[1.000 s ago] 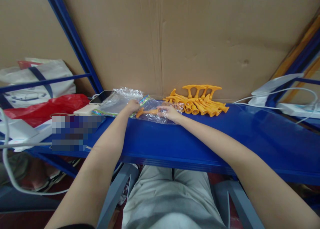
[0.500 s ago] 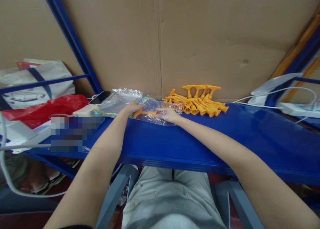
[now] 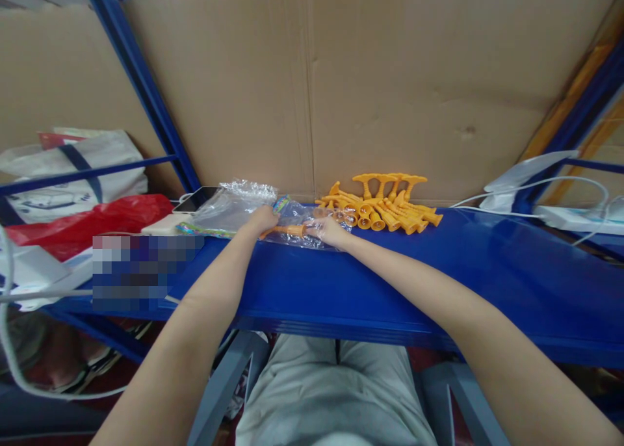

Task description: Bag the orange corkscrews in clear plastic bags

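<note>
Head view, looking down along both bare forearms to a blue shelf (image 3: 390,283); left hand (image 3: 260,220) curled shut on the near end of an orange plastic toy (image 3: 288,229); right hand (image 3: 330,230) pinching the toy's far end together with a clear plastic bag (image 3: 297,222); toy lying flat and level between the two hands, at the back of the shelf, seemingly inside the bag, though hard to tell through the glare; heap of matching orange toys (image 3: 385,205) just right of the right hand, against a cardboard wall (image 3: 390,82); more crumpled clear bags (image 3: 229,202) left of the left hand, beside a phone (image 3: 195,197); red bag (image 3: 92,215) and white tote (image 3: 73,173) farther left; white cable (image 3: 536,184) and power strip (image 3: 575,218) well apart at the right.
</note>
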{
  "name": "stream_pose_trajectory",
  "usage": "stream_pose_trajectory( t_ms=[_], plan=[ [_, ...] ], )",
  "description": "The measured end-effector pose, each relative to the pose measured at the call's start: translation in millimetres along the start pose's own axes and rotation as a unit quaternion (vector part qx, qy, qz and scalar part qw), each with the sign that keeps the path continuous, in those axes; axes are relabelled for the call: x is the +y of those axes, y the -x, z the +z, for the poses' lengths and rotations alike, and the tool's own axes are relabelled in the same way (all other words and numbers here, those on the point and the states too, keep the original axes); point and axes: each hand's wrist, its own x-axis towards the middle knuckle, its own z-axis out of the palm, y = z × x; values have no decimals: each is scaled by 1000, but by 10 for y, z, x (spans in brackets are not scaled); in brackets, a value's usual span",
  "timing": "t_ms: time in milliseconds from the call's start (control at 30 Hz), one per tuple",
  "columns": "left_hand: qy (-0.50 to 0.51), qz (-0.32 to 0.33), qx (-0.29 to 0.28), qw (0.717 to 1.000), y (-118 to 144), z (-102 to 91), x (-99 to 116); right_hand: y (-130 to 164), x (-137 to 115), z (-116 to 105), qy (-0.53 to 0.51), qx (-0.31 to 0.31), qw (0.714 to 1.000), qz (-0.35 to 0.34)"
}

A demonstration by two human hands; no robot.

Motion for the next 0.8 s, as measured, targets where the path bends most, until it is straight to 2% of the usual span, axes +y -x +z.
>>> stream_pose_trajectory(
  t_ms=[100,200,233,300,367,433,633,800],
  plan=[
    [-67,5,47,997,69,7,63,13,-20,-4,15,2,1000,-4],
    [-70,86,100,989,99,25,117,20,-31,-7,26,3,1000,-14],
    [-71,112,90,987,93,40,128,19,-33,-7,30,0,999,-20],
    [-84,143,18,986,60,86,136,14,-36,-5,42,-6,999,-33],
    [-104,137,-76,982,12,143,128,9,-39,-3,56,-12,997,-46],
    [-116,126,-119,978,-36,192,110,10,-45,-4,68,-13,996,-53],
    [-133,93,-127,979,-18,188,140,26,-99,-36,131,-44,987,-87],
    [-144,53,-127,980,108,111,254,97,-268,-191,240,-146,950,-134]
  ],
)
